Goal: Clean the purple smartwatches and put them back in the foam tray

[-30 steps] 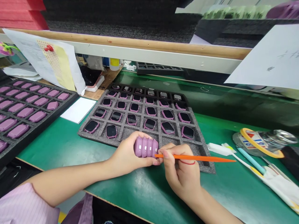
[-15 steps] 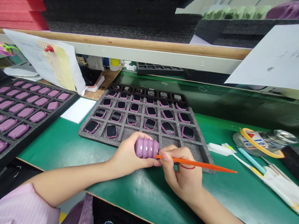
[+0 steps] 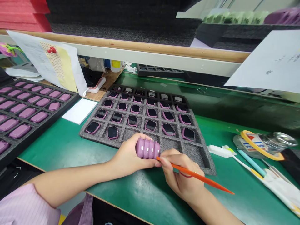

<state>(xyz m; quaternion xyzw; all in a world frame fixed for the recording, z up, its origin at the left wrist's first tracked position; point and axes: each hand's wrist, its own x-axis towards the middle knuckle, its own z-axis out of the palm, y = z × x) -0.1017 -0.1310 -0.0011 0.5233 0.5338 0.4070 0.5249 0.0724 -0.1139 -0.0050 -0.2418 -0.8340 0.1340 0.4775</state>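
Green worktop (image 3: 140,193) beneath a wood-edged white shelf (image 3: 150,59).

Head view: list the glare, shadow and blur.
Head view: small white glints on the purple watch cases in the left hand; soft sheen on the green tabletop; shadow over the back row of the foam tray; smeared-looking green pieces at upper right.

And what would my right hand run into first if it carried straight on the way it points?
Probably the row of purple cases in your left hand. The tip of the orange stick is right at its end, though actual contact is unclear.
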